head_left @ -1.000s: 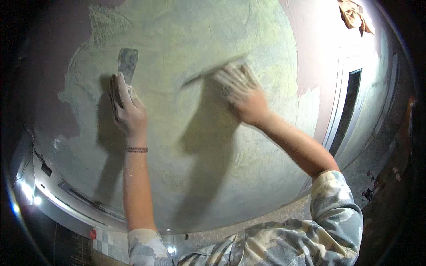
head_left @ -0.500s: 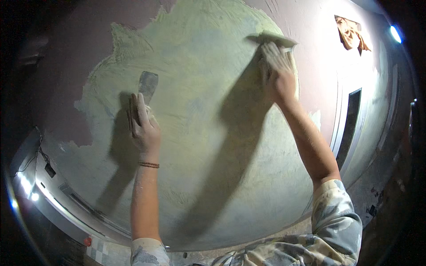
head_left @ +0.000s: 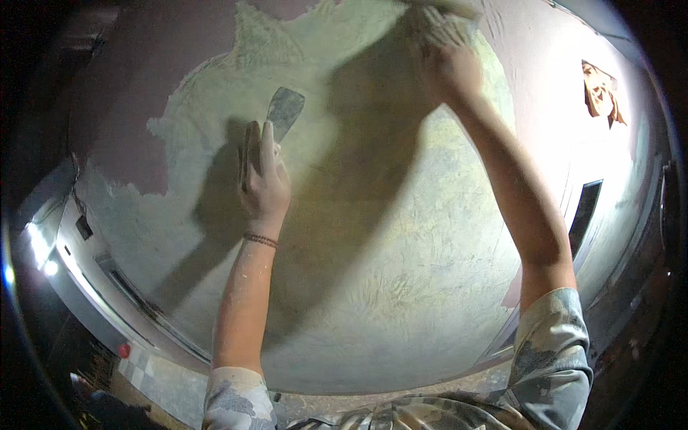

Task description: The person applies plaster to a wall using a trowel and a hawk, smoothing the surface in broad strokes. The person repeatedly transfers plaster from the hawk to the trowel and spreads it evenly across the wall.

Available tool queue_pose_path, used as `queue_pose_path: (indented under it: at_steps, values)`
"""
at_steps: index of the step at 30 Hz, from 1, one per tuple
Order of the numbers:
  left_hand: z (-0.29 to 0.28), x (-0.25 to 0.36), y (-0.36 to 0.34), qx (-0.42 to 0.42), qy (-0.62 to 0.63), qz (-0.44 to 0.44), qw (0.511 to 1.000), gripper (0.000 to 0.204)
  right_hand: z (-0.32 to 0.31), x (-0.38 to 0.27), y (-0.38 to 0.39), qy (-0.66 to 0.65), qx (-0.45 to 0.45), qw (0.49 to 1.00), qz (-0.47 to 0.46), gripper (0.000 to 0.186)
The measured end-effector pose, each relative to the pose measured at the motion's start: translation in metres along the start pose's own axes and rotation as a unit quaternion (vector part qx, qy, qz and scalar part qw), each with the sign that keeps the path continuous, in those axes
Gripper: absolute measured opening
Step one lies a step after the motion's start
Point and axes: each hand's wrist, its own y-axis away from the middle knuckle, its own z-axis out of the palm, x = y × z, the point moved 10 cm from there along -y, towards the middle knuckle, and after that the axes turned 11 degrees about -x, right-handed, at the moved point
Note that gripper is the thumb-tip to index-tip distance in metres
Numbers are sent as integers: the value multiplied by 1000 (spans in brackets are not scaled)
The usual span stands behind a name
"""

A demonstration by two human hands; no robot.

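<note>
A wall wears a broad greenish-yellow coat of plaster (head_left: pixel 401 279), smeared and uneven, with ragged edges against the mauve paint (head_left: pixel 136 143). High up at the top right, my right hand (head_left: pixel 451 64) is closed on a wide trowel (head_left: pixel 462 10), whose blade lies against the wall; hand and blade are blurred, and the handle is hidden. Lower and to the left, my left hand (head_left: pixel 264 175) grips a putty knife (head_left: pixel 285 109) with its grey blade pointing up, some fingers stretched along it. Pale dust covers this hand, and a beaded bracelet (head_left: pixel 261 239) circles the wrist.
Brown cloth (head_left: pixel 602 93) fills a small opening in the wall at the right. Below it is a tall dark recess (head_left: pixel 585 211). A cable with a dark box (head_left: pixel 84 227) hangs at the left, near a bright lamp (head_left: pixel 50 268). A red round object (head_left: pixel 124 351) sits low left.
My right hand has pushed the trowel upward along the wall. My left hand with the putty knife now appears further right and higher. The whole view has shifted somewhat.
</note>
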Motion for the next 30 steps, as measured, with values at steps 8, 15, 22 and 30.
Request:
queue_pose_path:
  at_steps: [8,15,22,30]
  values:
    - [5,-10,2,-54,74,-64,994,63,-4,-45,8,-17,114,968,-224,35]
    - [-10,-28,64,-16,241,-206,948,61,89,-132,230,-65,-76,920,-380,58]
    - [-49,30,340,-166,326,-452,814,53,282,-10,833,-123,-769,558,-287,46]
    - [-122,153,614,-318,416,-746,410,31,128,104,786,-70,-768,581,259,40]
